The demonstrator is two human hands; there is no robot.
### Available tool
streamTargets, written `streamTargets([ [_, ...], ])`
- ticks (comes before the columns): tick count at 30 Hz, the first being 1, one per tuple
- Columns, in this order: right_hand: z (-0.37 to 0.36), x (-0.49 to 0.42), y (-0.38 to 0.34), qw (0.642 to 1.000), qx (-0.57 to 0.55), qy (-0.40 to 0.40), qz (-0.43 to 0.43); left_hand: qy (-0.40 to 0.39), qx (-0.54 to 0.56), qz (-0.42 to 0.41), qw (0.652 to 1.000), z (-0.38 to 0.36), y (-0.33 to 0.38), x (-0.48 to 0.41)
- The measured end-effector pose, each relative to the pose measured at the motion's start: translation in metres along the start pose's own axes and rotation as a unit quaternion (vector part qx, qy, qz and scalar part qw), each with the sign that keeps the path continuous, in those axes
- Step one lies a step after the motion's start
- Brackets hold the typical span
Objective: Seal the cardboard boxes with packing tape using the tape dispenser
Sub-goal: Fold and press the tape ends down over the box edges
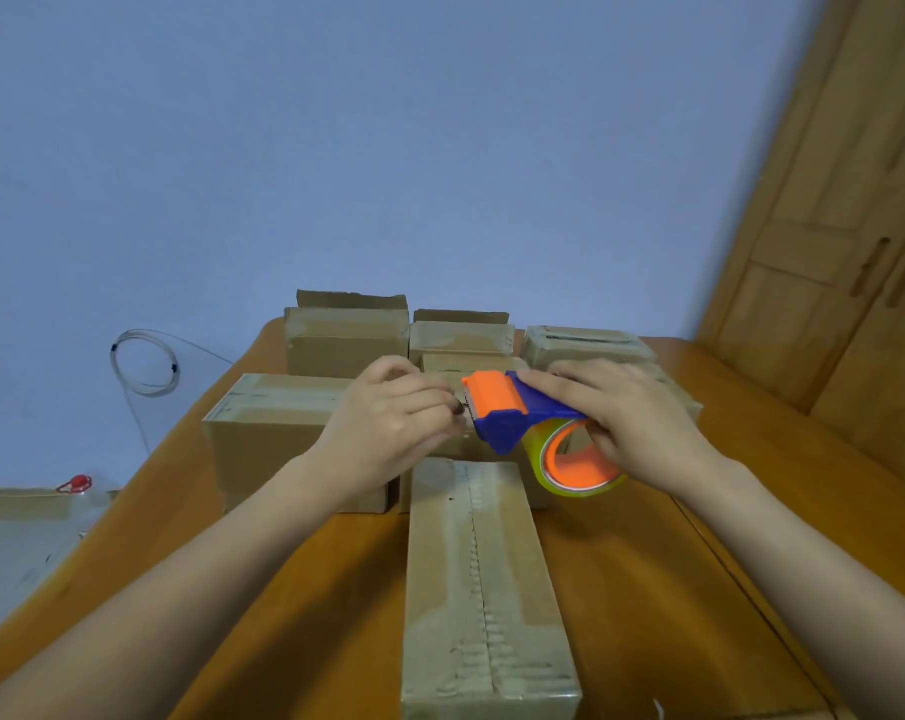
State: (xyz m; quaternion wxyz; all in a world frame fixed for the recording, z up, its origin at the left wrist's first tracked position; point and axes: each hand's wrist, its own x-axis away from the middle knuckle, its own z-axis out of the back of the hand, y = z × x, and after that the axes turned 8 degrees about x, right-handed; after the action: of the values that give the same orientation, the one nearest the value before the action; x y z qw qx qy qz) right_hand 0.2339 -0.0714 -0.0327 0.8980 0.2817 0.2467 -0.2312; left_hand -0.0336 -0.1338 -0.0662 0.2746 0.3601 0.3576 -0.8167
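The right hand (632, 423) grips the blue and orange tape dispenser (507, 407) from above, with its fingers curled over the body and through the tape roll (569, 459). Just left of that grip, the left hand (388, 423) curls its fingertips against the dispenser's orange front edge; I cannot tell whether they pinch tape. Below the grip lies a long box (481, 589) on the wooden table (647, 563), and more boxes (273, 423) stand beyond.

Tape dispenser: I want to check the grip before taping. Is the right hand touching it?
Touching. The head view shows the right hand with fingers curled over the tape dispenser, on its blue body.
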Motion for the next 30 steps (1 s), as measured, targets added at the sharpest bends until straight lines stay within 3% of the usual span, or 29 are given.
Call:
streamTargets([
  [4, -0.007, 0.007, 0.002, 1.0, -0.004, -0.025, 0.015, -0.026, -0.008, -0.025, 0.999, -0.003, 0.002, 0.005],
  [10, 0.001, 0.038, 0.044, 0.998, 0.048, -0.003, -0.036, -0.014, -0.028, 0.013, 0.999, 0.028, -0.024, 0.049],
  [30, -0.031, 0.06, 0.05, 0.995, 0.089, -0.044, -0.005, -0.124, -0.005, -0.037, 0.992, -0.002, -0.025, 0.066],
])
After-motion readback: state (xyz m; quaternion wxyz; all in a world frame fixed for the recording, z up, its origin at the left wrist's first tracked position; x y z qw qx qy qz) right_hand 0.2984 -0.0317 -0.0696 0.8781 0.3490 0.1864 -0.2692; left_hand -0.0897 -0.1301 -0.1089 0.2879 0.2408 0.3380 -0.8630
